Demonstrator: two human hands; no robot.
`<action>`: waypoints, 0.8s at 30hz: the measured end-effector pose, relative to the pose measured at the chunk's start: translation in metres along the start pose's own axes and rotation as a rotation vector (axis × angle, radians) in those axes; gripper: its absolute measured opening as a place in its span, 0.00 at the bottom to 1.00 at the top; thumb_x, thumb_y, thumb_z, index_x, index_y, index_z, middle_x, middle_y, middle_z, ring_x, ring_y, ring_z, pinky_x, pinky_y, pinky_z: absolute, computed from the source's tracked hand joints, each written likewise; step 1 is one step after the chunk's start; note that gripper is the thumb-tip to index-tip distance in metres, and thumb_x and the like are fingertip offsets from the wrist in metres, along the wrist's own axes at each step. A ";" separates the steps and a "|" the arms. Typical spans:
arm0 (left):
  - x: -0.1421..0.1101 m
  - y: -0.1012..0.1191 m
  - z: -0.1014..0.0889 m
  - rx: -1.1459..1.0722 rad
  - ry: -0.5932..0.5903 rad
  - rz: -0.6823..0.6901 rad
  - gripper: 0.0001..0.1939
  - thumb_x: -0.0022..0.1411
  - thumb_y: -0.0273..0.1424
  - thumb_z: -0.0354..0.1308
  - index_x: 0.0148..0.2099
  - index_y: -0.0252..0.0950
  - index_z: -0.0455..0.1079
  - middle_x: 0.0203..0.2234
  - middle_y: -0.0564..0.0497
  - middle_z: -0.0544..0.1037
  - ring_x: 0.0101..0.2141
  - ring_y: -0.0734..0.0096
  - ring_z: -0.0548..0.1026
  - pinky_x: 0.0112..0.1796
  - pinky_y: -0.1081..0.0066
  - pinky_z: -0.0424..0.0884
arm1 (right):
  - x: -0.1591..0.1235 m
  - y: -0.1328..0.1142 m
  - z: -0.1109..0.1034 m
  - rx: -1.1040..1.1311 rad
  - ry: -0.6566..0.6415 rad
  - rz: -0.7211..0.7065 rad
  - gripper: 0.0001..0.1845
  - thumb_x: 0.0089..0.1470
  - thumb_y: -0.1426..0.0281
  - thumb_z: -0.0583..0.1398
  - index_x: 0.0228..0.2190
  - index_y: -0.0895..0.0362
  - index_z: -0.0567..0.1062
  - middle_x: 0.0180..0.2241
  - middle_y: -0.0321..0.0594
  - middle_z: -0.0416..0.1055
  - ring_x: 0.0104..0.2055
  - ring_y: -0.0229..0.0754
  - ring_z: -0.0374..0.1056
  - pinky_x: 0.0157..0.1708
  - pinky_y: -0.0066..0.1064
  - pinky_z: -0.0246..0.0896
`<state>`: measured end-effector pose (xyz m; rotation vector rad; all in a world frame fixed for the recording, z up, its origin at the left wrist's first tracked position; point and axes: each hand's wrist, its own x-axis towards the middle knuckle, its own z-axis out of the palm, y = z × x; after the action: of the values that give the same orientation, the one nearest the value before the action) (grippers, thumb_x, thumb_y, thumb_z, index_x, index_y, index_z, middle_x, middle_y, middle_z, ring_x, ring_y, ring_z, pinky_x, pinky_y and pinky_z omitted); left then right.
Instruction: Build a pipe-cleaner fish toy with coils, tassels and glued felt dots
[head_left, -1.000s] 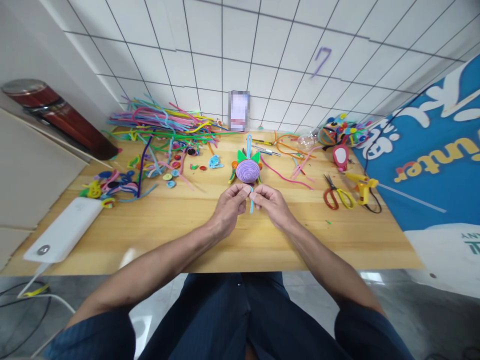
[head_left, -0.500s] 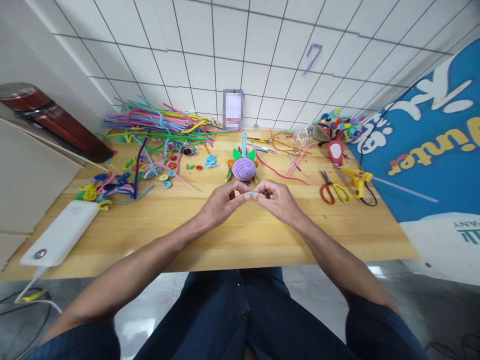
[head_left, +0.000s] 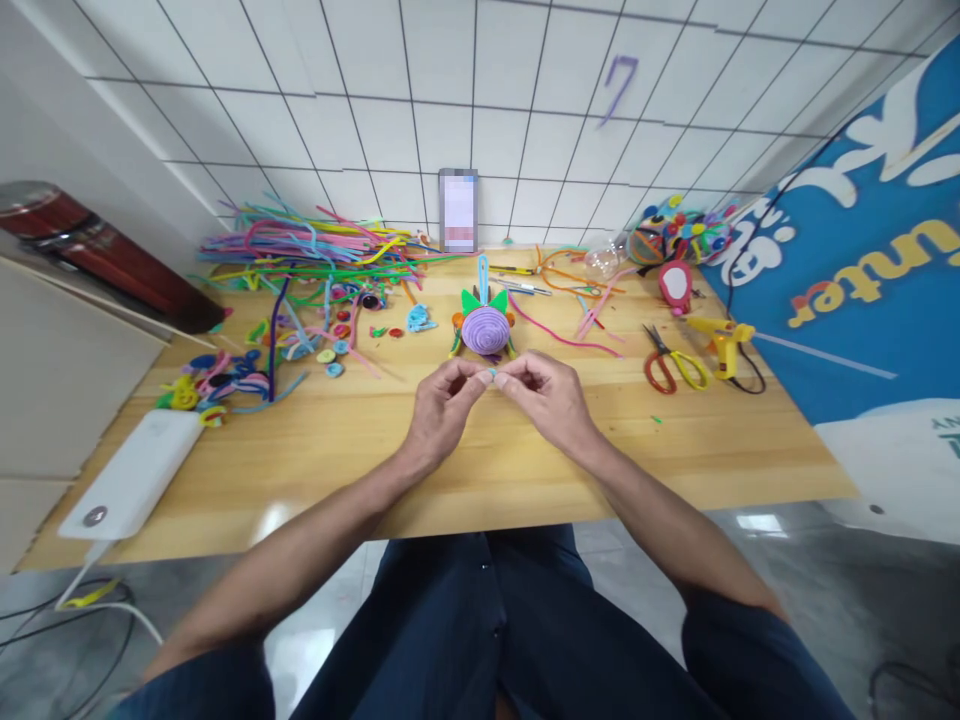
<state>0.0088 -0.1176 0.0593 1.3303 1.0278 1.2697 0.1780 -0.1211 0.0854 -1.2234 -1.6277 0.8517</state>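
Between the fingertips of my left hand [head_left: 448, 405] and my right hand [head_left: 544, 393] is a light blue pipe cleaner [head_left: 492, 373], of which only a tiny bit shows. Both hands are closed in a pinch, thumbs nearly meeting, above the wooden table. Just beyond them rests a figure with a coiled purple pipe-cleaner ball [head_left: 485, 329], green pointed pieces [head_left: 471, 301] and a light blue loop [head_left: 483, 278] standing at its top. Orange and green parts stick out at its sides. My fingers hide most of the blue piece.
Bundled pipe cleaners [head_left: 300, 240] lie at the back left, near a red thermos [head_left: 112, 260]. A white power bank [head_left: 135, 475] is front left. Scissors [head_left: 666, 365], a yellow glue gun [head_left: 721, 345] and a pink heart-shaped item [head_left: 676, 286] lie right. A phone [head_left: 458, 212] leans against the wall.
The light blue pipe cleaner's hanging end showed below my fingers a second ago; now just a speck shows between my thumbs. My hands turned inward, and the camera view shifted slightly.
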 end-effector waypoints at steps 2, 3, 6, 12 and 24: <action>-0.003 -0.007 0.005 -0.122 0.056 -0.085 0.16 0.62 0.46 0.67 0.36 0.38 0.74 0.23 0.57 0.69 0.23 0.76 0.57 0.26 0.73 0.57 | -0.001 0.005 0.006 0.105 0.018 0.081 0.14 0.59 0.57 0.64 0.30 0.54 0.77 0.25 0.34 0.70 0.27 0.37 0.62 0.28 0.31 0.56; -0.004 -0.008 0.006 -0.141 0.050 -0.109 0.17 0.62 0.47 0.67 0.36 0.38 0.74 0.23 0.57 0.69 0.23 0.77 0.57 0.26 0.73 0.56 | -0.001 0.007 0.008 0.127 0.011 0.105 0.14 0.59 0.57 0.64 0.30 0.54 0.76 0.25 0.34 0.70 0.27 0.37 0.62 0.28 0.31 0.56; -0.001 -0.003 -0.003 0.016 -0.072 -0.065 0.17 0.62 0.47 0.67 0.38 0.37 0.76 0.24 0.56 0.70 0.23 0.76 0.58 0.26 0.72 0.55 | 0.000 0.009 0.004 0.020 -0.045 0.065 0.09 0.59 0.63 0.63 0.30 0.54 0.75 0.26 0.35 0.72 0.28 0.38 0.64 0.30 0.31 0.58; 0.013 0.017 -0.025 0.396 -0.246 0.140 0.13 0.67 0.41 0.64 0.35 0.37 0.76 0.21 0.57 0.69 0.23 0.75 0.61 0.29 0.72 0.58 | 0.005 -0.002 -0.014 -0.260 -0.127 -0.169 0.07 0.60 0.71 0.63 0.28 0.53 0.75 0.28 0.35 0.71 0.31 0.39 0.65 0.35 0.33 0.57; 0.000 -0.004 0.011 -0.126 0.019 -0.096 0.17 0.65 0.47 0.63 0.35 0.38 0.70 0.23 0.57 0.66 0.22 0.76 0.57 0.26 0.73 0.56 | 0.001 0.007 0.005 0.130 0.001 0.123 0.13 0.58 0.57 0.64 0.30 0.54 0.75 0.25 0.34 0.70 0.27 0.37 0.62 0.28 0.30 0.57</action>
<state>0.0197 -0.1182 0.0559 1.1620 0.9961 1.2558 0.1758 -0.1187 0.0774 -1.2416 -1.4833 1.0174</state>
